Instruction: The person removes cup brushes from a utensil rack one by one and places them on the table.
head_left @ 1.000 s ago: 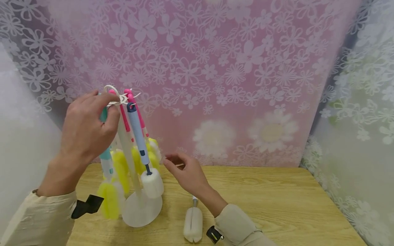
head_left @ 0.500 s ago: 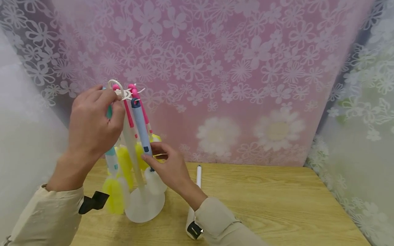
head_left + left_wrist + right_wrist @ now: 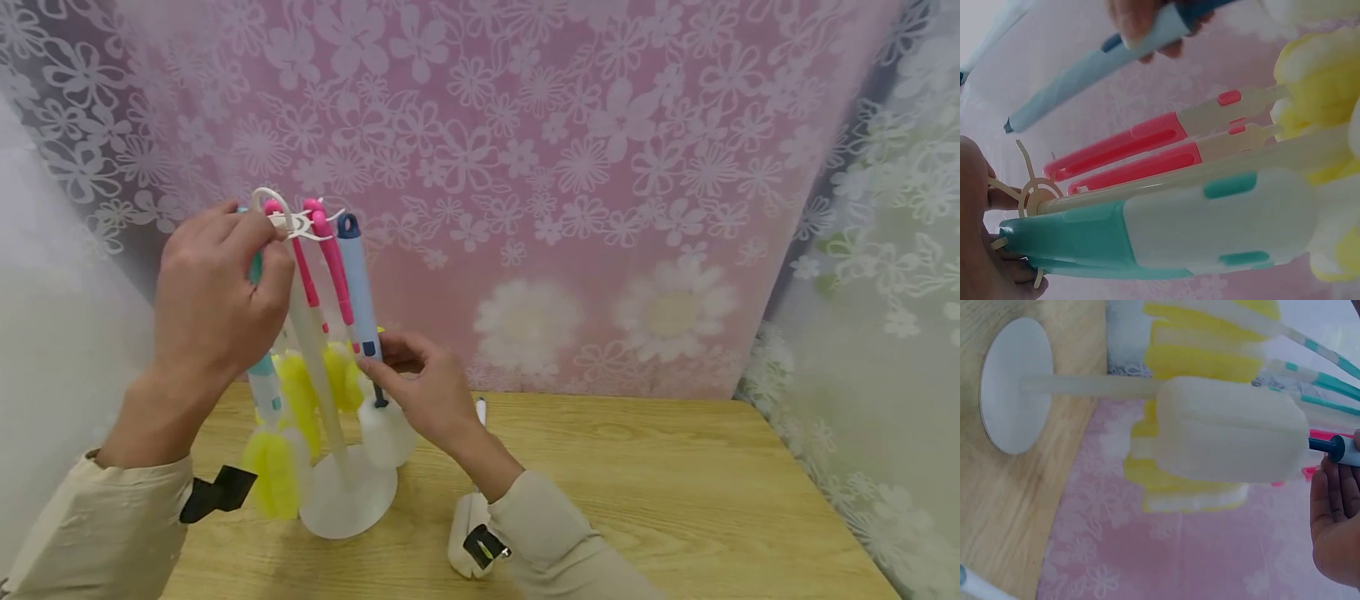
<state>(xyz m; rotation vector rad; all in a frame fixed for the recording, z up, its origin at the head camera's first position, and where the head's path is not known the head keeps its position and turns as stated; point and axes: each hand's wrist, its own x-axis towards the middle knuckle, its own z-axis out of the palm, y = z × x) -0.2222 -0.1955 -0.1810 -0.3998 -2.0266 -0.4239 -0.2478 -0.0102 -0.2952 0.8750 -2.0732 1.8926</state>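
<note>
My left hand (image 3: 225, 300) grips the hooked top of a white hanging rack (image 3: 348, 500), its fingers in behind the hooks. My right hand (image 3: 431, 396) pinches the lower handle of a light-blue bottle brush (image 3: 358, 287). This brush's dark loop stands clear of the hooks, beside the rack. Its thick white sponge head (image 3: 1235, 428) hangs below the fingers in the right wrist view. Pink-handled brushes (image 3: 1122, 147) and teal-handled brushes (image 3: 1066, 244) hang from the rack, with yellow and white sponge heads (image 3: 272, 475). The left palm hides some teal handles in the head view.
Another brush with a white sponge head (image 3: 463, 537) lies on the wooden table (image 3: 637, 500), partly under my right forearm. A pink flowered curtain (image 3: 600, 208) rises behind the table's back edge, and pale flowered sheets (image 3: 892, 333) stand at both sides.
My right hand has come in from the right and taken hold of the light-blue brush. The brush's loop has come off its hook and moved rightward. My left hand stays at the rack's top.
</note>
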